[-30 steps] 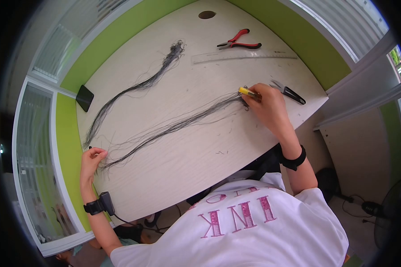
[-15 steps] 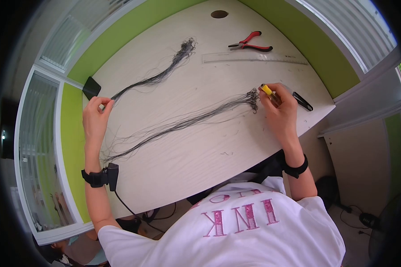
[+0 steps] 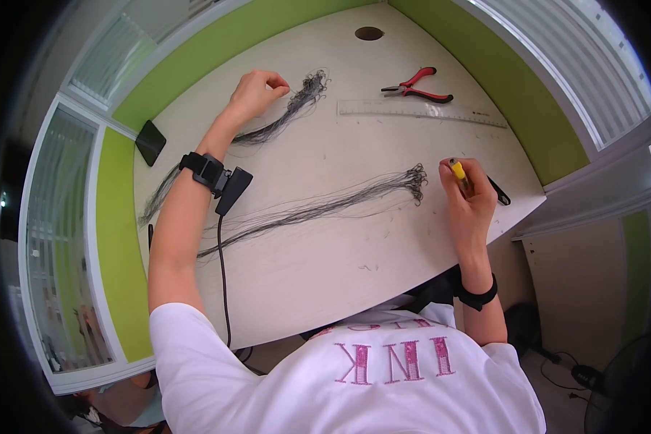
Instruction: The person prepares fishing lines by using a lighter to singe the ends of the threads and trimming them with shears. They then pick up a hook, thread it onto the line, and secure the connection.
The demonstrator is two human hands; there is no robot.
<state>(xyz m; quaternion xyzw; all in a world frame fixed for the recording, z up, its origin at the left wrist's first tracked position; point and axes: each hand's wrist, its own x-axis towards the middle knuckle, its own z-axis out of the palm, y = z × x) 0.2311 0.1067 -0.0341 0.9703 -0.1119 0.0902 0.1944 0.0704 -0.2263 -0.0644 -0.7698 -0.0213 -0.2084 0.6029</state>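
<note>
Two bundles of thin dark strands with curled ends at the right lie on the table. My left hand (image 3: 257, 95) is over the upper bundle (image 3: 307, 94), close to its curled end. Its thumb and index finger are pinched together; anything between them is too fine to see. My left forearm hides part of that bundle. In my right hand (image 3: 471, 199) is a yellow pen-like tool (image 3: 458, 171) with a dark tip, pointing up and away from me. That hand rests on the table just right of the lower bundle's (image 3: 325, 202) curled end.
Red-handled pliers (image 3: 421, 87) and a clear ruler (image 3: 419, 110) lie at the back right. A black-handled object (image 3: 499, 191) is partly hidden behind my right hand. A black flat object (image 3: 150, 143) leans at the left green panel. A cable (image 3: 223, 289) hangs from my left wrist device.
My left hand has moved from the upper bundle's left end up and right towards its curled end. My right hand still holds the yellow tool in nearly the same place.
</note>
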